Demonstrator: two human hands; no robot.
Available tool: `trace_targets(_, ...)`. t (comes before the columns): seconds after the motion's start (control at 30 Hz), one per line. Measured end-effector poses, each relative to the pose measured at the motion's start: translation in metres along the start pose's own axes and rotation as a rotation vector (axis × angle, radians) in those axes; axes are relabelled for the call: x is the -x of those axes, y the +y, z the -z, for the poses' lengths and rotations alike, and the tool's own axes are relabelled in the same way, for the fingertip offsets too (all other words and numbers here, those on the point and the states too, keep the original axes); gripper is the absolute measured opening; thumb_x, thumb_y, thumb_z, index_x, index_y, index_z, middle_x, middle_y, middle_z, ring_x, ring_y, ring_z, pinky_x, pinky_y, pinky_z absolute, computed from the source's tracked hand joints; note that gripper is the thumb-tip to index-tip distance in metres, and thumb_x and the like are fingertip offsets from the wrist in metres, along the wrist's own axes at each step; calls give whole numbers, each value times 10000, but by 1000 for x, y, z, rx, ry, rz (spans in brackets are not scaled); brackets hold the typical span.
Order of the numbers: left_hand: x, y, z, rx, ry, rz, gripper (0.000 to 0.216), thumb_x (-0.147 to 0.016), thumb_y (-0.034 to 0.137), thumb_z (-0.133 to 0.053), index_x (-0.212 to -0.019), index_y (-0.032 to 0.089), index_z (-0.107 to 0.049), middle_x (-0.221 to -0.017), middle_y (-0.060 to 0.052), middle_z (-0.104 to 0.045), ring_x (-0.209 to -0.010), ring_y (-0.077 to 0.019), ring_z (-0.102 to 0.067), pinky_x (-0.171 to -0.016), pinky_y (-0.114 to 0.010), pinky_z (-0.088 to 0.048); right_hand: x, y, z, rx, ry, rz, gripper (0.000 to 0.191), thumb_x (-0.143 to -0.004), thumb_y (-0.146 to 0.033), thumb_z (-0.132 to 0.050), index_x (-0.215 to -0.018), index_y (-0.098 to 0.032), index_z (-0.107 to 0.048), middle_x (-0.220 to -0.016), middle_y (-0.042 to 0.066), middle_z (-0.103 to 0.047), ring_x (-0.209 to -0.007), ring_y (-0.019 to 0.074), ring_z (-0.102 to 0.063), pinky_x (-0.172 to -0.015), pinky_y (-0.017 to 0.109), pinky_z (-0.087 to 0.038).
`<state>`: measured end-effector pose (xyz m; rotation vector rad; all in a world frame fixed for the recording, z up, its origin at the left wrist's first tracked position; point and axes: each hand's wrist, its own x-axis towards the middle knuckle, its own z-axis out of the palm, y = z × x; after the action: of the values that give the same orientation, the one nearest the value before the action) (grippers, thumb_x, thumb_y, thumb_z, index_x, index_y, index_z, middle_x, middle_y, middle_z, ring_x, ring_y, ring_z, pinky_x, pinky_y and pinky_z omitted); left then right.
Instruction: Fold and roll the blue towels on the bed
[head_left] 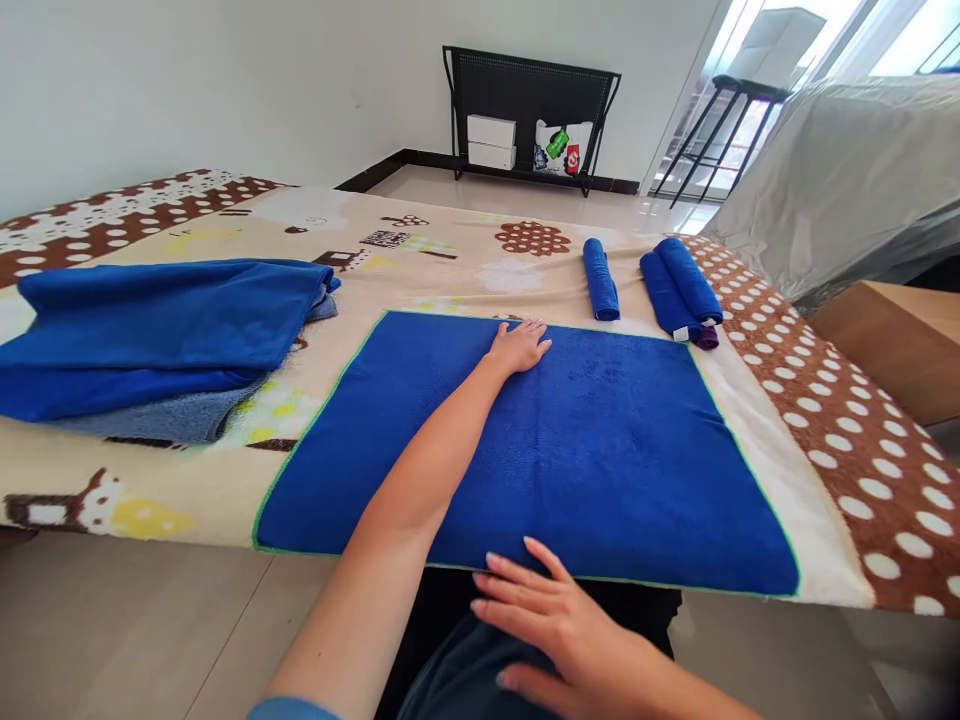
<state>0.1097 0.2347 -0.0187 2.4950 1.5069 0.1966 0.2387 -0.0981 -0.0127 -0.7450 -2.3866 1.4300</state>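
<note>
A blue towel (600, 460) with green edging lies spread flat in front of me, its near edge along the table's front. My left hand (519, 346) rests on the towel near its far edge, fingers spread. Closer to me, my right hand (555, 625) hovers by the near edge, fingers apart and holding nothing. To the left is a loose stack of folded blue cloths (157, 330), one with a grey underside. Beyond the towel's far right lie a rolled blue towel (601, 280) and a bundle of rolled towels (679, 290), one of them purple.
A cream and brown patterned blanket (450, 275) covers the table. Against the wall stands a black rack (532, 95) with white boxes (491, 142). On the right are a cardboard box (892, 345), a plastic-draped object (847, 170) and a black stool (731, 130).
</note>
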Motion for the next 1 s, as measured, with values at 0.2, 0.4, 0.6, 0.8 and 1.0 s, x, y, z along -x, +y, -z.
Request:
trace_targets(0.2, -17, -2, 4, -11, 136, 35, 395, -1020, 368, -408, -1287, 183, -633, -1377, -134, -620, -1335, -281, -492, -1169, -514, -265, 27, 29, -46, -855, 504, -252, 330, -924, -455, -643, -1190, -279, -727, -1292, 90, -675, -1233, 257, -626, -1066, 454, -501)
trace_targets(0.4, -39, -6, 2, 11, 245, 81, 297, -987, 294, -518, -1230, 165, -632, -1341, -162, -562, -1318, -303, -436, -1077, -460, -327, 25, 40, -63, -1424, 749, -396, 455, -737, -447, -841, -1110, -197, -768, -1273, 162, -676, -1229, 334, -629, -875, 425, -583)
trace_targets(0.6, -54, -11, 0, 62, 188, 107, 169, -947, 286, -599, -1078, 187, -639, -1222, -130, -607, -1241, -299, -474, -1010, -450, -359, 5, 34, -69, -1543, 870, -488, 521, -648, -447, -903, -1029, -115, -777, -1170, 201, -709, -1031, 314, -713, -809, 423, -608)
trace_targets(0.8, -61, -10, 3, 100, 143, 144, 48, -913, 255, -629, -933, 212, -620, -1176, -103, -617, -1219, -299, -480, -999, -456, -353, -12, 23, -63, -1595, 901, -609, 549, -632, -520, -898, -905, -61, -767, -1028, 215, -738, -824, 260, -733, -653, 365, -620)
trace_targets(1.0, -59, -9, 4, 151, 146, 186, 68, -913, 261, -628, -885, 210, -593, -1182, -98, -617, -1222, -306, -470, -983, -469, -352, -20, 20, -63, -1562, 848, -594, 544, -650, -561, -877, -745, -43, -746, -820, 189, -744, -699, 238, -737, -598, 301, -600)
